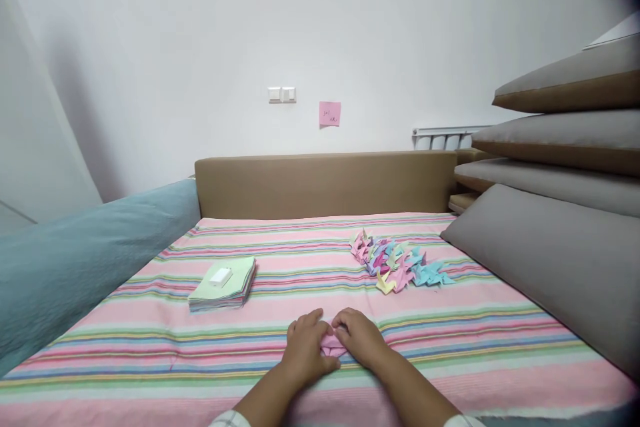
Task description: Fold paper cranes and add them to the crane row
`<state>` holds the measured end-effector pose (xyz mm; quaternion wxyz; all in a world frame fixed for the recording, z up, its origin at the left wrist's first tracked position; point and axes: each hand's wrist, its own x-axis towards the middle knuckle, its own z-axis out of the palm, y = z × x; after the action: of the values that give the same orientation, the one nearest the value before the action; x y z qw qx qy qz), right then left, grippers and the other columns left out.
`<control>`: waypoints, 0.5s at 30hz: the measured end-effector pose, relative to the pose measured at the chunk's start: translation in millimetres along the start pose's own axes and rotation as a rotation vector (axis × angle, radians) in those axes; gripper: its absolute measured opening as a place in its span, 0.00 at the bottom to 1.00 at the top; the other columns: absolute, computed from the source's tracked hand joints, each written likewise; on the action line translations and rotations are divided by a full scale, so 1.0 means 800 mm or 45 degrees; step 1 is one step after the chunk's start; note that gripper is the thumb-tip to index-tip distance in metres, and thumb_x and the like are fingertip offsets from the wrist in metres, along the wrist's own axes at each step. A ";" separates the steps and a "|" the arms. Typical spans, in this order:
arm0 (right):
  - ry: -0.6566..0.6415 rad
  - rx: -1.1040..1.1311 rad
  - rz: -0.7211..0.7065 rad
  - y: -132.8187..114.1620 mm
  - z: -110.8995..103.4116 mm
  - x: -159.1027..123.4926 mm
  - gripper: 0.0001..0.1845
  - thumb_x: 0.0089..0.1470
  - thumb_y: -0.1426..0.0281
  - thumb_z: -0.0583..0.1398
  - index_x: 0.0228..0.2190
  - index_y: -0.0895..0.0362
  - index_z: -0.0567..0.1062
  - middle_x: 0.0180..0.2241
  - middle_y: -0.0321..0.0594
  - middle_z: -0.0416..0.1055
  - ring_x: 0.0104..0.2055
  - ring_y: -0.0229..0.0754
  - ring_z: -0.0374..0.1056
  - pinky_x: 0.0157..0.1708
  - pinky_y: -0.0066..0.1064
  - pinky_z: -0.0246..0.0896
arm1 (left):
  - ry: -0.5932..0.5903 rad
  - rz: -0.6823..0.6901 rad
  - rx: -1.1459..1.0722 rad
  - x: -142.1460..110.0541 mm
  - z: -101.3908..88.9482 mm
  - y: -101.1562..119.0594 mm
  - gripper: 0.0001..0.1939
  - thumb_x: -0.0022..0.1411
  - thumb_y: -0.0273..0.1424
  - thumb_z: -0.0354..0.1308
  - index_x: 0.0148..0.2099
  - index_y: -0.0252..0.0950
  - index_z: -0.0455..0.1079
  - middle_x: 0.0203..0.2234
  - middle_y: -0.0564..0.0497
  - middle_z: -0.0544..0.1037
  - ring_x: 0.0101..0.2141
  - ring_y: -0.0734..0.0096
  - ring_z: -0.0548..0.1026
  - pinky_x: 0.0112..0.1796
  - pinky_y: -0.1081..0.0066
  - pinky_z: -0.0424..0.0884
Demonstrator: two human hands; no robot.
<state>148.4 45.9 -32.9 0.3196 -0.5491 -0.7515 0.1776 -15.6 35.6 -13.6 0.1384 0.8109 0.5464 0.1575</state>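
Striped bedsheet, on which paper cranes are spread beyond the left hand and right hand; by both, fingers curled inward, is gripped the pink folded paper, probably light, easily creased, best pinched along its folded edges, and enclosed between them

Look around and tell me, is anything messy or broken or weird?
Nothing looks spilled or broken. A small white block sits oddly on the paper stack, because it isn't paper. The folded paper shapes lie in a jumble, and the grey cushions on the right are piled unevenly.
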 end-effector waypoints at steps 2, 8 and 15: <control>-0.033 0.016 -0.051 0.007 -0.005 0.000 0.11 0.45 0.74 0.57 0.33 0.54 0.75 0.40 0.40 0.72 0.45 0.43 0.64 0.45 0.32 0.57 | 0.022 -0.020 -0.087 0.006 -0.005 -0.014 0.24 0.38 0.32 0.66 0.43 0.42 0.71 0.57 0.46 0.63 0.56 0.55 0.61 0.54 0.58 0.56; -0.084 0.053 -0.149 0.022 -0.016 0.001 0.16 0.47 0.71 0.58 0.41 0.55 0.74 0.49 0.43 0.69 0.53 0.45 0.59 0.53 0.38 0.53 | 0.218 -0.099 -0.172 0.007 -0.003 -0.025 0.23 0.44 0.28 0.63 0.47 0.40 0.69 0.53 0.46 0.68 0.54 0.58 0.63 0.52 0.59 0.58; -0.087 -0.018 -0.198 0.024 -0.017 -0.001 0.11 0.53 0.72 0.55 0.37 0.55 0.75 0.41 0.41 0.73 0.46 0.44 0.63 0.48 0.37 0.56 | 0.270 -0.147 -0.093 -0.006 0.005 -0.012 0.15 0.46 0.30 0.62 0.40 0.40 0.70 0.53 0.47 0.69 0.53 0.58 0.65 0.53 0.58 0.57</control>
<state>171.2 50.3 -34.9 0.3029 -0.4848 -0.8036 0.1656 -23.8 34.7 -21.8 0.1180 0.7512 0.5977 0.2540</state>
